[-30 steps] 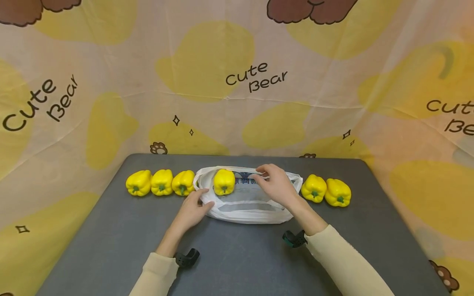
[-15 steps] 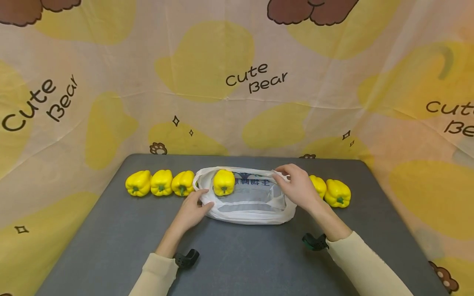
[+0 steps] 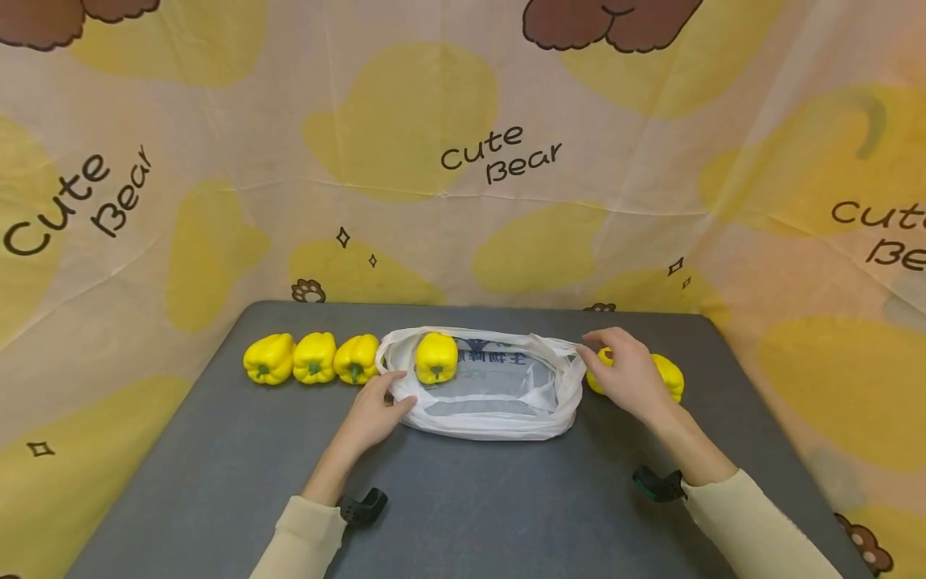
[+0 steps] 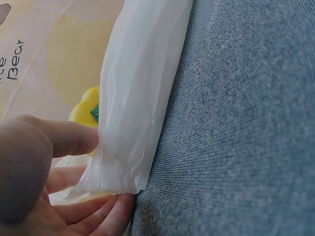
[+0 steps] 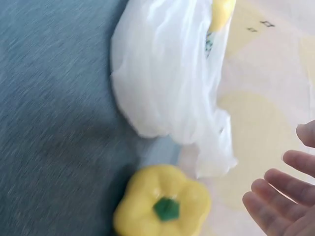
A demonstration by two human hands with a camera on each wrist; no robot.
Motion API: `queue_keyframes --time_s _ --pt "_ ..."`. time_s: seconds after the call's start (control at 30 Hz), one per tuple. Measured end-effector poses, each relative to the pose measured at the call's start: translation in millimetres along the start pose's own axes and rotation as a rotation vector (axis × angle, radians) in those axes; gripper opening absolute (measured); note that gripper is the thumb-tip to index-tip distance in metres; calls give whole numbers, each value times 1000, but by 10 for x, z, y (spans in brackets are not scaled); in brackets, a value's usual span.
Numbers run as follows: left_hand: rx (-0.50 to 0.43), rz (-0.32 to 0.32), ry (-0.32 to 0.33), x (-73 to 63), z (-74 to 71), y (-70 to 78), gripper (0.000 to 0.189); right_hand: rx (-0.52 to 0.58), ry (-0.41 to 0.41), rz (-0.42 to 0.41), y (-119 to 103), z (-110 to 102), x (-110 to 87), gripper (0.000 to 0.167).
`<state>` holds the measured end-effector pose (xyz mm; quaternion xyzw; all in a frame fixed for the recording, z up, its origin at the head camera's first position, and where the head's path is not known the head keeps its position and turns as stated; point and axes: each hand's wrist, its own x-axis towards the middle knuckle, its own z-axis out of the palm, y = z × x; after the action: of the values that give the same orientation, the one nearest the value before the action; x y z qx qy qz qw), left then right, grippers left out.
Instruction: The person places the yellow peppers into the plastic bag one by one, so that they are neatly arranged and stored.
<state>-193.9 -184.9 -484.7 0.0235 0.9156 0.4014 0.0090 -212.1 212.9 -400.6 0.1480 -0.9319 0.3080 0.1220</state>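
Note:
A white plastic bag [image 3: 499, 429] lies on the table with its mouth held wide. One yellow bell pepper [image 3: 436, 359] sits inside, at its left end. My left hand [image 3: 374, 412] grips the bag's left end, the white film between thumb and fingers in the left wrist view. Just past the bag's right end, my right hand [image 3: 628, 378] hovers with fingers spread, holding nothing. It partly hides a second yellow bell pepper [image 5: 184, 189], which lies below the bag's end in the right wrist view. Another yellow bell pepper [image 3: 671, 376] shows behind this hand.
Left of the bag stand three yellow bell peppers [image 3: 314, 359] in a row, the nearest close against the bag. The grey table [image 3: 463, 507] ends at a printed cloth backdrop [image 3: 463, 241] behind and on both sides.
My right hand has moved right from the bag's mouth, off its right rim, to the pepper beside it. The bag's right end has shifted slightly; my left hand stays put.

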Motion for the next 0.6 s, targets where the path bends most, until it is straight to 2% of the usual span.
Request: queue_keyframes --time_s 0.2,0.6 --pt "3 4 5 5 -6 -14 53 -39 8 10 167 -105 -43 33" --pt "4 -1 0 -2 -6 -5 53 -93 33 88 508 -328 -174 39"
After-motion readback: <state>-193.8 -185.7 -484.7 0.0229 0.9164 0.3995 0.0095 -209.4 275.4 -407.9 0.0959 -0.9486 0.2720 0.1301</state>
